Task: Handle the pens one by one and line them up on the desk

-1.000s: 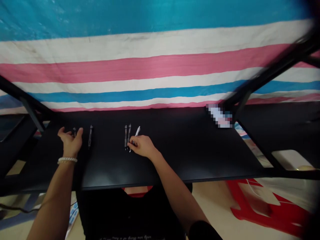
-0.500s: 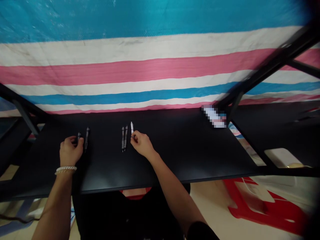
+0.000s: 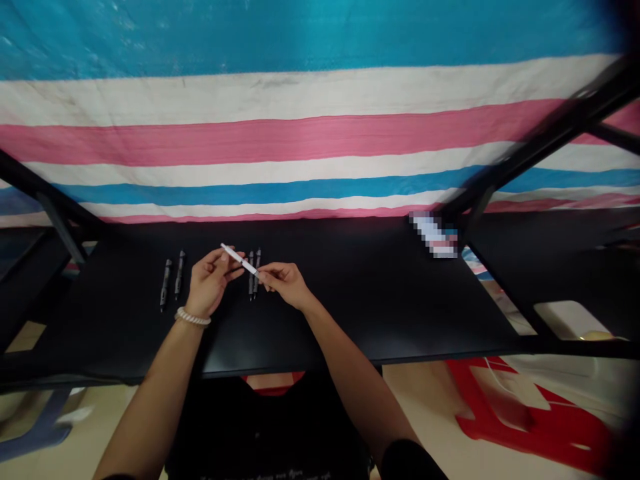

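A white pen [image 3: 241, 259] is held slantwise above the table, its upper end to the left. My right hand [image 3: 286, 283] pinches its lower right end between thumb and fingers. My left hand [image 3: 209, 280], with a pale beaded bracelet at the wrist, has its thumb and index finger on the pen's upper part; the other fingers reach out behind it. Behind the white pen lie two dark pens, one [image 3: 251, 285] beside the other [image 3: 257, 283], partly covered. Left of my left hand lie two more dark pens, a nearer one [image 3: 165, 285] and another [image 3: 180, 275], a little apart.
The black table [image 3: 360, 300] carries a pixelated pale item [image 3: 434, 235] at its back right. Black frame bars rise at both sides, before a striped sheet [image 3: 300, 143]. A red stool [image 3: 540, 420] stands on the floor at lower right.
My right hand has lifted the white pen off the table and tilted it. My left hand has let go of a dark pen on the left and moved right to the white pen.
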`<state>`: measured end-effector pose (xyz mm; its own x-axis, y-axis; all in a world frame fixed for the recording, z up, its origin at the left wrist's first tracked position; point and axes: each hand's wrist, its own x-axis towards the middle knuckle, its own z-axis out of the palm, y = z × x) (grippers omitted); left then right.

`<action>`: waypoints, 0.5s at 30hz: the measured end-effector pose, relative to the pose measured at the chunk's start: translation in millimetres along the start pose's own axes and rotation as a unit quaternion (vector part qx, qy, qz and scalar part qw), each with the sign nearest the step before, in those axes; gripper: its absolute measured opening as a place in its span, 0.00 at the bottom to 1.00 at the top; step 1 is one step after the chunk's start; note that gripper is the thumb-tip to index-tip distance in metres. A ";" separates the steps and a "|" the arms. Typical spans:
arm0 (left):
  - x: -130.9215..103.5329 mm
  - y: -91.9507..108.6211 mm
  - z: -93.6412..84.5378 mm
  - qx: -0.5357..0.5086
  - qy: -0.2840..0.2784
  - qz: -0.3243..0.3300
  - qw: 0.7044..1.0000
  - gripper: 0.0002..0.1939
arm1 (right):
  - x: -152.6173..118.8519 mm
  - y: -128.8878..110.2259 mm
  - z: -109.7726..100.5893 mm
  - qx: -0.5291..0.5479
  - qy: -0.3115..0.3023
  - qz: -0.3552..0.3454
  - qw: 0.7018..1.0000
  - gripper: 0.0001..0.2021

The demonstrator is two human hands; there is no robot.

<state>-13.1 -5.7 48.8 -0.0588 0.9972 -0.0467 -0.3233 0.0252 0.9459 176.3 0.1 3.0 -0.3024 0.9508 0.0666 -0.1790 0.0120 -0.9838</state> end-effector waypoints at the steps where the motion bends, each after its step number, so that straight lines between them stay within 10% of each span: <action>1: 3.5 -3.0 8.0 -0.022 0.000 0.013 1.000 0.23 | 0.6 0.0 -0.7 0.004 0.006 0.000 1.000 0.16; 15: 23.8 -40.7 22.2 -0.095 0.107 0.078 0.987 0.23 | 3.2 2.2 -2.0 0.024 0.091 0.037 0.995 0.23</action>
<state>19.6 18.6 16.4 -0.3142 0.9493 0.0092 -0.4642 -0.1621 0.8708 176.9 3.8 0.7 -0.1426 0.9889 -0.0423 -0.2089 -0.0719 -0.9753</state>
